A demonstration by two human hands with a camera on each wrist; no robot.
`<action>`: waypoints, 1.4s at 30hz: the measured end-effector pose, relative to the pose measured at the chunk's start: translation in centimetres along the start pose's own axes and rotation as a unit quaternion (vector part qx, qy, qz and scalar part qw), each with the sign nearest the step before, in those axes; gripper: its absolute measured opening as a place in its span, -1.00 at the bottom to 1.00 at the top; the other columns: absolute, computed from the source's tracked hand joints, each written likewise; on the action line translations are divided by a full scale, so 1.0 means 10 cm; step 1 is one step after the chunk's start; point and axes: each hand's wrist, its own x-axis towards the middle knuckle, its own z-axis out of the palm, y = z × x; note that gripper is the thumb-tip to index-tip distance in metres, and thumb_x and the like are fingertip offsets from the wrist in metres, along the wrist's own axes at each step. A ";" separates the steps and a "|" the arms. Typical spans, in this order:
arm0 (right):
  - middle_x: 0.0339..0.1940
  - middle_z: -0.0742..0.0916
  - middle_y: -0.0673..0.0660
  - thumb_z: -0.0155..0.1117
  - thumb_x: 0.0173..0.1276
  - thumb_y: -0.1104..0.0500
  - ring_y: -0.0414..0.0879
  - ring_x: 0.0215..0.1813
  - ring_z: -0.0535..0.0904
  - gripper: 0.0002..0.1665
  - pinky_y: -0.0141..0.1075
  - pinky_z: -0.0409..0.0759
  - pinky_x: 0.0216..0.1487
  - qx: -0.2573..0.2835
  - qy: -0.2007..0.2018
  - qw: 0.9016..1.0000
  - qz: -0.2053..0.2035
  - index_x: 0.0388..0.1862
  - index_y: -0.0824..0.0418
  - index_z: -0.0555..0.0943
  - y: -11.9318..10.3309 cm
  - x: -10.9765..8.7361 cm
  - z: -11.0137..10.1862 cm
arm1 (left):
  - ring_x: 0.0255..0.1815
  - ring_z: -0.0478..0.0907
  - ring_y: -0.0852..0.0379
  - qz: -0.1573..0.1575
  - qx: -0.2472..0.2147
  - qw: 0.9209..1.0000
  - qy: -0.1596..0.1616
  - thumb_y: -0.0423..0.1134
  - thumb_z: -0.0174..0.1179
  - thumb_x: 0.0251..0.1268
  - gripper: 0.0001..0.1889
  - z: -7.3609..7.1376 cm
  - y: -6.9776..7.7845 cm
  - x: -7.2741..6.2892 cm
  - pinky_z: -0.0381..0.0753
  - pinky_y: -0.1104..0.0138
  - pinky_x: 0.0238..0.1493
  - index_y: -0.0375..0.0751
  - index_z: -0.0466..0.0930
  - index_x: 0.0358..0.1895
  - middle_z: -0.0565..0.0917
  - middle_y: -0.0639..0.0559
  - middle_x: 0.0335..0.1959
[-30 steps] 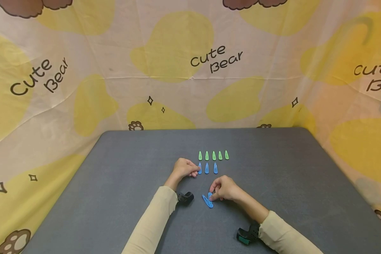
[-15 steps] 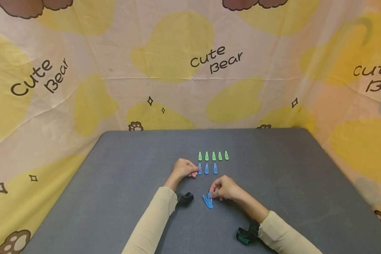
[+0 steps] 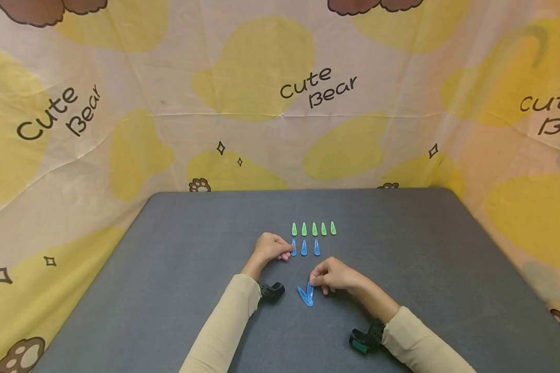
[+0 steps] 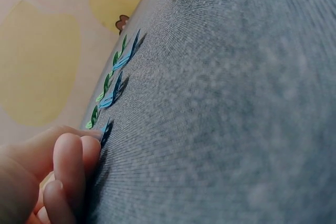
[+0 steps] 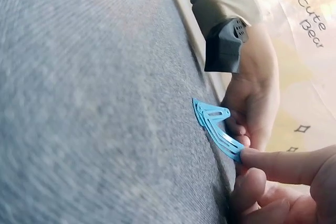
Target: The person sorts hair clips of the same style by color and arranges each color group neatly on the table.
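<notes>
Near the middle of the table, my left hand (image 3: 271, 247) pinches the leftmost blue snap hair clip (image 3: 293, 248) of a row of three. Thumb and fingertips cover part of that clip in the left wrist view. Closer to me, my right hand (image 3: 333, 274) pinches the upper end of another blue snap hair clip (image 5: 224, 139) between thumb and finger. Against its lower end lies one more blue clip (image 3: 303, 296), slanting left, so the two form a V. The right wrist view shows their ends overlapping.
Several green snap hair clips (image 3: 315, 228) stand in a row just behind the blue row. The grey table (image 3: 401, 259) ends at a patterned cloth backdrop (image 3: 261, 103). Each wrist wears a black camera mount (image 3: 273, 291).
My right hand has shifted slightly right, and its fingers now sit at the clip's upper end. The held clip has tilted, widening the V. My left hand stays in place.
</notes>
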 end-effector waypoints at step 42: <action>-0.61 0.66 -0.07 0.26 0.08 0.39 -0.29 -0.65 0.43 -0.72 -0.44 0.40 -0.58 0.099 0.076 0.992 0.020 -0.20 0.50 0.58 0.06 0.01 -0.10 | -0.80 0.45 0.40 0.000 0.001 1.000 0.005 -0.28 0.39 0.07 -0.85 0.00 0.01 -0.01 0.38 0.57 -0.67 -0.33 0.73 -0.48 0.55 0.21 -0.82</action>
